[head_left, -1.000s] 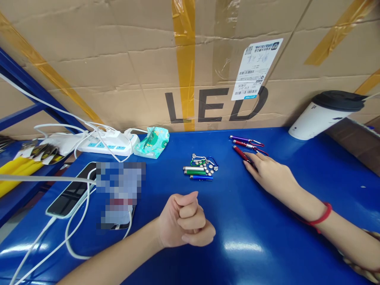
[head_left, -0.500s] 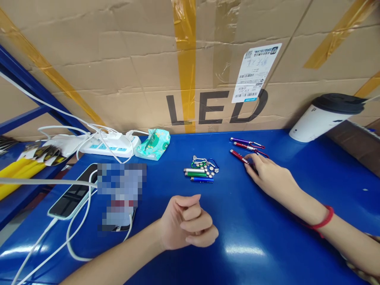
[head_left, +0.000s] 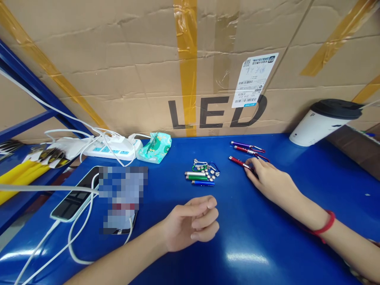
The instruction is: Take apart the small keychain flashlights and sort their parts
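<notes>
The right hand (head_left: 274,180) was clamped on a red penlight's (head_left: 237,161) near end, right on the bench (head_left: 311,178), apparently positioning it; the next move called for a light grip. The left hand (head_left: 192,223), loosely curled, seemed empty. Two more penlights (head_left: 240,144) lay beyond; leftward, three barrels (head_left: 203,183), three carabiners (head_left: 214,165), several button cells (head_left: 213,177).

Glossy smooth tabletop (head_left: 237,221), shiny metal-look tubes (head_left: 197,178), matt creased cardbd box (head_left: 133,71), glossy plast. tape (head_left: 187,59), matt plast. lid (head_left: 335,109)
</notes>
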`<state>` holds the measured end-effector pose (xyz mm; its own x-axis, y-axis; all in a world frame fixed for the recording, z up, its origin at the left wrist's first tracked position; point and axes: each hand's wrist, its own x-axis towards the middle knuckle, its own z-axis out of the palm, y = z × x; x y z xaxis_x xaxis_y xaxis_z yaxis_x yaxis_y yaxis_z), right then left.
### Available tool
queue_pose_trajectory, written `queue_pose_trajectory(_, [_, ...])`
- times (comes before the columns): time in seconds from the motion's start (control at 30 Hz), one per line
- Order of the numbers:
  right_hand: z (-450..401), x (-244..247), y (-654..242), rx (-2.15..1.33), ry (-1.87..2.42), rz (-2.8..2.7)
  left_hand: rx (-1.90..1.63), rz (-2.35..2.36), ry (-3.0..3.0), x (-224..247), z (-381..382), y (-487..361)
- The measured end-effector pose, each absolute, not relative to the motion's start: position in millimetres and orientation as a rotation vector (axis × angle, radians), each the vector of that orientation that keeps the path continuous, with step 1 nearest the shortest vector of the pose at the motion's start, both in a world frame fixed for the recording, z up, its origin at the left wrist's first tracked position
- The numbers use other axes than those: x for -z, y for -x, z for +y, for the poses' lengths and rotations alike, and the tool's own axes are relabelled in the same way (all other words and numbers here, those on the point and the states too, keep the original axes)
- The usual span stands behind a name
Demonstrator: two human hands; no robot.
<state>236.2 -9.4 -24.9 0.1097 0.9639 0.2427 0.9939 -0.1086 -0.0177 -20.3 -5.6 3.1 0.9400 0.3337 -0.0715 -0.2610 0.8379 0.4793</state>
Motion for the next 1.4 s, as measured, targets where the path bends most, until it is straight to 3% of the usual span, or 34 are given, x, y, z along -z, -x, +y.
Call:
queue_pose_trajectory(0.53, [-8.8,24.4,-236.2,0.252,2.225,-1.977,-0.327,0.116,-0.510,-1.8,-8.0,19.7])
queue_pose_trajectory(0.97, [-9.4,26.8,-236.7,0.279,2.218,-1.983,-0.235,-0.192,-0.436,6.6,-7.7,19.9])
queue_pose_trajectory(1.4, [-8.7,28.3,-239.1,0.281,2.171,-2.002,-0.262,-0.024,-0.468,3.3,-9.5,22.1])
